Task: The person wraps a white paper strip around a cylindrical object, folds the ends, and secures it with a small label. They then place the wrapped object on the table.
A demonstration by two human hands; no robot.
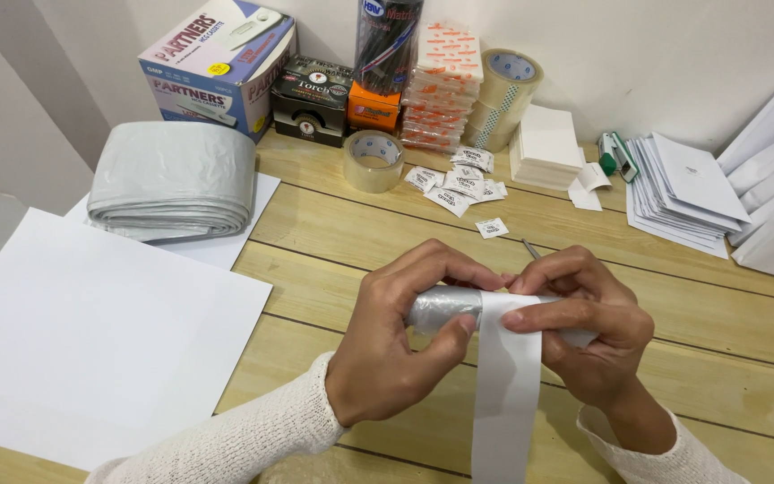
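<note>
A folded grey plastic stack [172, 179] is lying on white sheets [91, 341] on the wooden surface [333, 224]; a clear tape roll [374, 160], small sachets [459, 184] and envelopes [683, 193] are sitting behind.

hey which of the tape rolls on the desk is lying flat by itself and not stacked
The clear tape roll lying flat on the wooden desk, in front of the small boxes. The other rolls are piled together against the wall, further right.
</note>
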